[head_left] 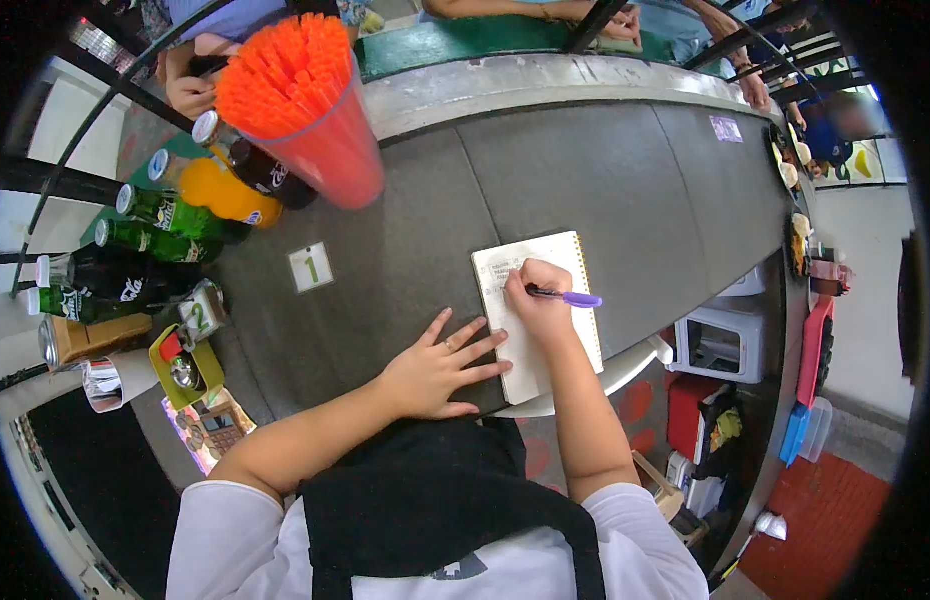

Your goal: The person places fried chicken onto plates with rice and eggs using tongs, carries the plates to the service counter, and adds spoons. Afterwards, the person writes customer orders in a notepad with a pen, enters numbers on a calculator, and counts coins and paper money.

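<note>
A spiral notebook (535,360) lies open on the dark grey counter (405,230), with handwriting near the top of its page. My right hand (541,300) is closed around a pen (580,299) with a purple cap end, and rests on the upper part of the page. Spread flat, my left hand (445,372) lies on the counter with its fingertips touching the notebook's left edge. A white card marked 1 (311,268) lies to the left of the notebook.
A clear tumbler of orange straws (335,150) stands at upper left beside several soda bottles (220,195). Near them are a number 2 stand (198,315) and a yellow-green container (210,372). Plates of food (797,240) sit far right. People are beyond the counter.
</note>
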`<state>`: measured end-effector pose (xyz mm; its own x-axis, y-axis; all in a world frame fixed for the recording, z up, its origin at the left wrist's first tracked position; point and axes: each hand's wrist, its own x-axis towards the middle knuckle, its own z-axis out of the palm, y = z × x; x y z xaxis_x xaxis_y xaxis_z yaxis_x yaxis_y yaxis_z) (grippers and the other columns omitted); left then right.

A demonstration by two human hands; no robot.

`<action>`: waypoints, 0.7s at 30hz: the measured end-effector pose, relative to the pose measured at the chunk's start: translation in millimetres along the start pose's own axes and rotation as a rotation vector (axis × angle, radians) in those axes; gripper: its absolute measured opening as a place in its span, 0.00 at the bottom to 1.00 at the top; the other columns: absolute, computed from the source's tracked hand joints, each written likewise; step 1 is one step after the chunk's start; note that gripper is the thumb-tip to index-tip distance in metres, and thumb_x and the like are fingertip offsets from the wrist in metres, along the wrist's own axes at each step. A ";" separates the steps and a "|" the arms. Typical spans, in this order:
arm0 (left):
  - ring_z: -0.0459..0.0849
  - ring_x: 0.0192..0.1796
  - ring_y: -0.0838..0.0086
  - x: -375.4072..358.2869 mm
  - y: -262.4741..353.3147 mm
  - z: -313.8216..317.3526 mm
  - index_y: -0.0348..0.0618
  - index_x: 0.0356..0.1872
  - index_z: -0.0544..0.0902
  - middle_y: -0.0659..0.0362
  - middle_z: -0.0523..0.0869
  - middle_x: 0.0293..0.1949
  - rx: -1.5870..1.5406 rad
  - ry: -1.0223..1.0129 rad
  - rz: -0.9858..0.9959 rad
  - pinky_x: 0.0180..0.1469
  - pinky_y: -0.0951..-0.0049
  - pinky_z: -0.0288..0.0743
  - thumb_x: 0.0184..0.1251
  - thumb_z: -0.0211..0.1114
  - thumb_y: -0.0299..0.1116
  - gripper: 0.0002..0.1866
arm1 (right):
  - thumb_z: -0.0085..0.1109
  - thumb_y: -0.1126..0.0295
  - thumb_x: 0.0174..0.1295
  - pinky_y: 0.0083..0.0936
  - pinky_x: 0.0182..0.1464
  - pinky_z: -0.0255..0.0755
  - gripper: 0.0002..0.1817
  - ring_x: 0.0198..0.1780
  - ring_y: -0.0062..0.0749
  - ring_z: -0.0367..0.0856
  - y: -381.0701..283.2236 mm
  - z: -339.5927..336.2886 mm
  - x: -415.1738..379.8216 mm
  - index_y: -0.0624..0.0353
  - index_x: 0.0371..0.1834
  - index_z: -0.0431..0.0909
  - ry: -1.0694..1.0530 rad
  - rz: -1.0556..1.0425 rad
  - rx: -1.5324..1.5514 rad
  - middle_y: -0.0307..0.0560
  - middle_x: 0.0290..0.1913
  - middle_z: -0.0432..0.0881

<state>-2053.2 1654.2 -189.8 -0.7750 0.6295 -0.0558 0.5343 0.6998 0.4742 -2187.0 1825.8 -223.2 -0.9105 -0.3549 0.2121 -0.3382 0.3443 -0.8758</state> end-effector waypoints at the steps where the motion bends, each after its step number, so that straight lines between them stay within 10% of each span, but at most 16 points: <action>1: 0.53 0.76 0.61 0.2 -0.1 0.4 0.72 0.70 0.63 0.63 0.55 0.76 0.001 0.001 0.006 0.71 0.36 0.43 0.55 0.61 0.63 0.39 | 0.61 0.78 0.53 0.29 0.21 0.57 0.17 0.16 0.32 0.62 1.3 -1.0 -0.2 0.62 0.13 0.62 0.000 0.001 -0.013 0.47 0.14 0.65; 21: 0.55 0.75 0.59 0.0 -0.6 -1.3 0.73 0.70 0.63 0.62 0.55 0.76 0.008 0.003 0.006 0.71 0.36 0.44 0.56 0.60 0.64 0.39 | 0.60 0.79 0.51 0.31 0.22 0.58 0.16 0.17 0.36 0.65 -3.9 -4.5 2.0 0.62 0.14 0.61 -0.026 -0.022 -0.078 0.48 0.15 0.65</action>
<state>-2053.9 1653.3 -188.9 -0.7728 0.6326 -0.0506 0.5415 0.6989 0.4672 -2188.6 1827.7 -217.4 -0.8967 -0.3848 0.2187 -0.3763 0.4026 -0.8345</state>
